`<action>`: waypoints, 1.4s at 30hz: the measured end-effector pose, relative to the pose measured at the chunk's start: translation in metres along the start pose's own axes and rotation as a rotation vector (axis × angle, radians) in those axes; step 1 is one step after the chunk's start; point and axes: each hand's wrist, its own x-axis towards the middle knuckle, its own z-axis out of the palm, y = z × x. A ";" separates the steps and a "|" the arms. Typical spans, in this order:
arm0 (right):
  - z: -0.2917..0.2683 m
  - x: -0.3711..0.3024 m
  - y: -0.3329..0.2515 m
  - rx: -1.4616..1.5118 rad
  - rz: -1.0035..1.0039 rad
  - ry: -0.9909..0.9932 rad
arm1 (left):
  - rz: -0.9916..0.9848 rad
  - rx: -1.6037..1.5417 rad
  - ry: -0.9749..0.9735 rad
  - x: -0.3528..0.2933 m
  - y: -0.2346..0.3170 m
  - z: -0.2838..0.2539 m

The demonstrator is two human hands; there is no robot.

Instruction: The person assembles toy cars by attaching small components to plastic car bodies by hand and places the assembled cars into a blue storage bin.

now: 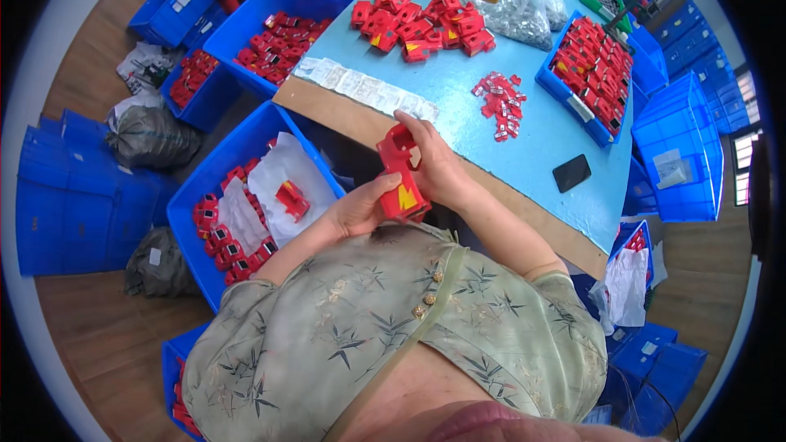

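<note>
Light-blue worktable fills upper centre and right of frame, its bare wooden edge running diagonally toward lower right. Blue plastic crate at left centre, beside the table's near corner; red parts and white plastic sheets inside. Second blue crate at upper left, also with red parts. Blue tray on the table at upper right, packed with red housings. Heap of red housings at top centre of table. Strip of small white packets along the table's left edge. Black phone on the table at right centre.

Frame centre: red plastic housing, with a yellow mark, held over the table's near edge. Left hand grips its lower end, thumb pressed on top, fingers curled beneath. Right hand clasps its right side, fingers pressed together over the upper part.
</note>
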 end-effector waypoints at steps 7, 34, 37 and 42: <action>0.004 -0.013 -0.005 -0.149 0.049 0.119 | -0.048 -0.077 -0.025 0.000 -0.009 -0.004; -0.017 -0.019 0.021 -0.023 0.057 0.298 | -0.116 0.054 0.088 0.043 -0.008 0.011; -0.021 -0.021 0.035 -0.055 0.046 0.351 | -0.147 0.061 0.163 0.057 -0.009 0.013; -0.030 -0.022 0.059 -0.113 0.128 0.431 | -0.225 0.083 0.212 0.084 0.000 0.020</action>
